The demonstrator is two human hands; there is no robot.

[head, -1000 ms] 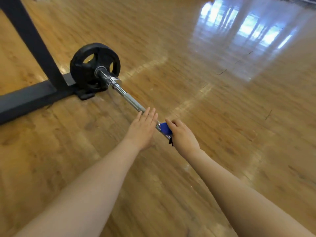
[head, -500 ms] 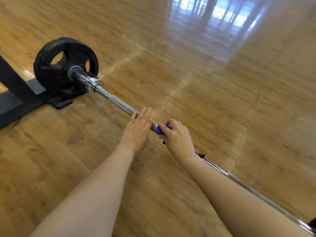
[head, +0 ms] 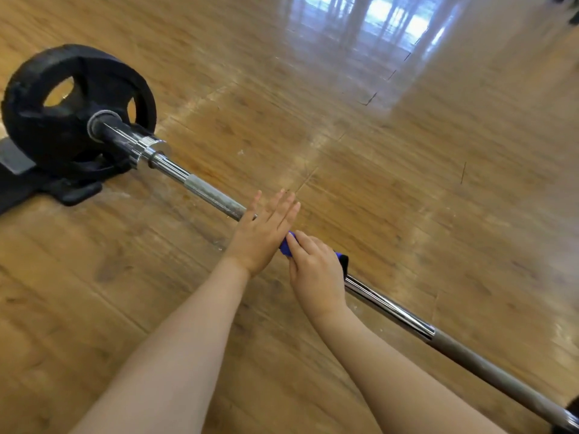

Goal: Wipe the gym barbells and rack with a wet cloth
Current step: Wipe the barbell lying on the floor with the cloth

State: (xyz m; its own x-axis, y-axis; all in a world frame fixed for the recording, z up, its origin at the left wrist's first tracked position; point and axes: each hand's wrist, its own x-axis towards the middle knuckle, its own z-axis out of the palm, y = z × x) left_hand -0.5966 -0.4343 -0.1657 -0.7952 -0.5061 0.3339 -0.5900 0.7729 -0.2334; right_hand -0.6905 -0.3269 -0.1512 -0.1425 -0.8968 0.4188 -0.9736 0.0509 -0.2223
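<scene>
The right hand [head: 316,270] gripped a blue cloth [head: 285,247] wrapped around the barbell [head: 203,191], just beside the left hand [head: 263,233], which rested flat on the bar with fingers straight. Beyond the left hand sat a black plate [head: 62,114].

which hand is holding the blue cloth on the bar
The right hand: its fingers curl round the blue cloth; the left hand lies flat, holding nothing.

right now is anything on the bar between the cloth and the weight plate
Yes: the left hand rests flat across the bar, right beside the blue cloth gripped by the right hand. Past it the bar runs bare to the weight plate.
</scene>
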